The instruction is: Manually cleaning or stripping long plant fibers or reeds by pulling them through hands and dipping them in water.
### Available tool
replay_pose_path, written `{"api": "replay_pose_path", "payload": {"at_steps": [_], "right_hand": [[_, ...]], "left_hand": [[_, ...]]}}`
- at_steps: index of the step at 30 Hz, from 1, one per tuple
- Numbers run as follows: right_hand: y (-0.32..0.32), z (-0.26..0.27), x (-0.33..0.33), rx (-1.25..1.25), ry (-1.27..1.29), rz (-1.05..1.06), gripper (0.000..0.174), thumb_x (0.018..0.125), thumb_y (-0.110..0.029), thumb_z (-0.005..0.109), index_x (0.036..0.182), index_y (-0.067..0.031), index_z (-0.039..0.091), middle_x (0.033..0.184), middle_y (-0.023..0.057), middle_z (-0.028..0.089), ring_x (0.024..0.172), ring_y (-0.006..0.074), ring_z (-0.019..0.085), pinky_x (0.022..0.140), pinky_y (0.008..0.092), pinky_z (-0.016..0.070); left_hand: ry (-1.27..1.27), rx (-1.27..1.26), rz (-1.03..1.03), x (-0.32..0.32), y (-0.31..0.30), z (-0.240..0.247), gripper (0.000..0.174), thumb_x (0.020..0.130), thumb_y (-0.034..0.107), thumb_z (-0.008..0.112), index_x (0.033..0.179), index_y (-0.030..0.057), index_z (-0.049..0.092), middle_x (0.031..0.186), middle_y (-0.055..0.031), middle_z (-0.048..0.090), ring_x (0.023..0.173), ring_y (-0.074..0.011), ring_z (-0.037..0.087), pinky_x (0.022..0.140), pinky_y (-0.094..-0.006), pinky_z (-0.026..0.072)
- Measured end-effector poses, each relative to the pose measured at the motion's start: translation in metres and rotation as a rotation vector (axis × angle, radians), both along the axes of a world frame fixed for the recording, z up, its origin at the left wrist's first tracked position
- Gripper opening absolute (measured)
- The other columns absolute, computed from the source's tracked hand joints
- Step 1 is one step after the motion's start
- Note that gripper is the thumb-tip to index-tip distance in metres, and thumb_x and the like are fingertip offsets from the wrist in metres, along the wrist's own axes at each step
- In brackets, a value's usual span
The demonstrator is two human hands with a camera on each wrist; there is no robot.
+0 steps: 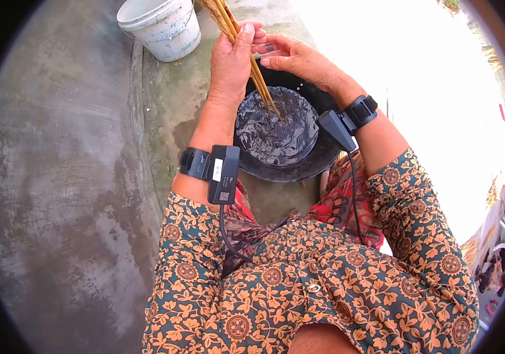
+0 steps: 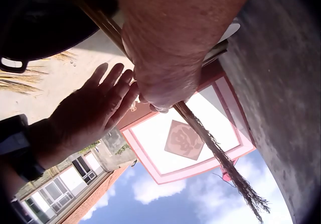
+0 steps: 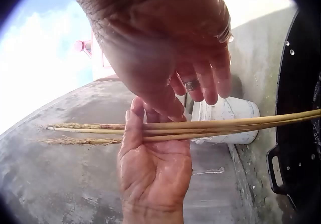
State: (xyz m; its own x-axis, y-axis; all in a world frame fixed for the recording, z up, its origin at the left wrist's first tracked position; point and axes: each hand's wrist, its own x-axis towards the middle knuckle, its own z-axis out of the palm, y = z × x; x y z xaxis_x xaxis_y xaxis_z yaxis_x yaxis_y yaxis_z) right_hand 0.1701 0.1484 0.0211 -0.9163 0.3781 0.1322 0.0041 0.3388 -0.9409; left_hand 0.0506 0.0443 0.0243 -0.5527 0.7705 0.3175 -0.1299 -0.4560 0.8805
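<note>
My left hand [image 1: 232, 66] holds a few thin, straw-coloured stalks [image 1: 260, 82], its thumb laid across them, as the right wrist view shows. Their lower ends slant down over the water [image 1: 276, 135] in a black basin [image 1: 285, 175]. The brushy heads [image 2: 220, 156] stick out beyond the other side of the hand. My right hand [image 1: 302, 62] is just beside the left one, its fingers extended and loosely bent next to the stalks. A ring shows on one of its fingers [image 3: 193, 86]. In the right wrist view, fingertips of this wet hand overlap the stalks.
A white, stained bucket [image 1: 164, 32] stands on the concrete beyond the basin, to the left. Grey concrete [image 1: 69, 177] stretches along the left. The basin has a side handle [image 3: 275, 171]. Loose straw [image 2: 20, 78] lies on the ground near it.
</note>
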Motion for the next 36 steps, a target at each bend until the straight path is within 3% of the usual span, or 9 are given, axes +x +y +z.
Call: {"api": "replay_pose_path", "payload": {"at_steps": [6, 9, 14, 21, 24, 27, 30, 33, 36], "right_hand": [[-0.008, -0.01, -0.013, 0.294, -0.154, 0.02, 0.035, 0.091, -0.036, 0.055, 0.113, -0.0092, 0.059, 0.09, 0.0101, 0.065, 0.087, 0.0195, 0.061, 0.079, 0.034, 0.0473], [-0.012, -0.017, -0.013, 0.272, -0.063, 0.031, 0.037, 0.092, -0.039, 0.053, 0.113, -0.0096, 0.059, 0.091, 0.0086, 0.066, 0.086, 0.0199, 0.062, 0.079, 0.034, 0.0474], [-0.017, -0.024, -0.016, 0.132, -0.133, 0.115, 0.036, 0.094, -0.037, 0.05, 0.1, -0.0023, 0.056, 0.086, 0.0081, 0.065, 0.084, 0.0159, 0.062, 0.078, 0.0303, 0.0497], [-0.008, -0.033, -0.011, 0.083, -0.174, 0.127, 0.038, 0.093, -0.04, 0.051, 0.095, -0.0028, 0.058, 0.079, 0.0078, 0.063, 0.075, 0.0155, 0.061, 0.072, 0.03, 0.0504], [-0.012, -0.021, -0.004, 0.298, -0.3, 0.005, 0.042, 0.091, -0.045, 0.052, 0.09, -0.0045, 0.06, 0.072, 0.0087, 0.061, 0.069, 0.0159, 0.06, 0.066, 0.0313, 0.0487], [-0.015, -0.02, -0.006, 0.381, -0.179, -0.061, 0.046, 0.089, -0.05, 0.053, 0.085, -0.0051, 0.061, 0.065, 0.0089, 0.057, 0.064, 0.0167, 0.058, 0.06, 0.0329, 0.0461], [-0.018, -0.017, -0.013, 0.305, -0.107, -0.078, 0.048, 0.088, -0.051, 0.054, 0.083, -0.0038, 0.061, 0.062, 0.008, 0.054, 0.061, 0.0169, 0.056, 0.058, 0.0335, 0.0453], [-0.019, -0.019, -0.015, 0.256, -0.115, -0.081, 0.043, 0.09, -0.047, 0.053, 0.079, -0.0049, 0.057, 0.058, -0.0004, 0.045, 0.055, 0.0102, 0.044, 0.053, 0.0264, 0.0384], [-0.018, -0.02, -0.015, 0.162, -0.136, -0.053, 0.039, 0.089, -0.045, 0.058, 0.088, -0.0058, 0.058, 0.061, -0.0016, 0.048, 0.058, 0.0079, 0.047, 0.053, 0.0241, 0.0391]], "left_hand": [[-0.021, 0.071, -0.098, 0.0, -0.002, 0.003, 0.026, 0.096, 0.024, 0.049, 0.103, 0.0009, 0.058, 0.09, -0.0078, 0.061, 0.085, -0.0167, 0.061, 0.078, -0.0286, 0.0513], [-0.05, 0.119, -0.137, -0.002, -0.007, 0.003, 0.026, 0.097, 0.024, 0.048, 0.103, 0.0008, 0.057, 0.084, -0.006, 0.059, 0.081, -0.0155, 0.059, 0.076, -0.0276, 0.0502], [-0.214, 0.18, -0.173, -0.01, -0.009, 0.01, 0.025, 0.097, 0.025, 0.048, 0.101, 0.0014, 0.056, 0.072, -0.0008, 0.047, 0.068, -0.0127, 0.046, 0.069, -0.0286, 0.0452], [-0.393, 0.347, -0.126, -0.039, -0.018, 0.01, 0.026, 0.096, 0.027, 0.049, 0.099, 0.0024, 0.055, 0.069, -0.0009, 0.046, 0.067, -0.0136, 0.045, 0.069, -0.0331, 0.044], [-0.392, 0.311, -0.086, -0.037, -0.021, 0.01, 0.023, 0.094, 0.024, 0.052, 0.102, 0.0023, 0.053, 0.073, -0.0029, 0.052, 0.071, -0.0158, 0.051, 0.074, -0.035, 0.0469], [-0.448, 0.245, -0.121, -0.029, -0.015, 0.005, 0.022, 0.093, 0.021, 0.055, 0.104, 0.0019, 0.052, 0.079, -0.0062, 0.057, 0.077, -0.0178, 0.056, 0.079, -0.0354, 0.0487], [-0.329, 0.109, -0.166, -0.012, -0.007, -0.003, 0.023, 0.092, 0.019, 0.056, 0.106, 0.0012, 0.051, 0.084, -0.0099, 0.061, 0.082, -0.0191, 0.059, 0.081, -0.0337, 0.0496], [-0.219, 0.052, -0.169, -0.007, -0.004, -0.005, 0.023, 0.094, 0.016, 0.052, 0.111, 0.0001, 0.048, 0.091, -0.016, 0.063, 0.087, -0.021, 0.061, 0.08, -0.0309, 0.0503], [-0.187, 0.041, -0.165, -0.01, -0.004, -0.006, 0.022, 0.096, 0.015, 0.047, 0.112, -0.0002, 0.047, 0.092, -0.0181, 0.063, 0.087, -0.0221, 0.062, 0.08, -0.0309, 0.0509]]}}
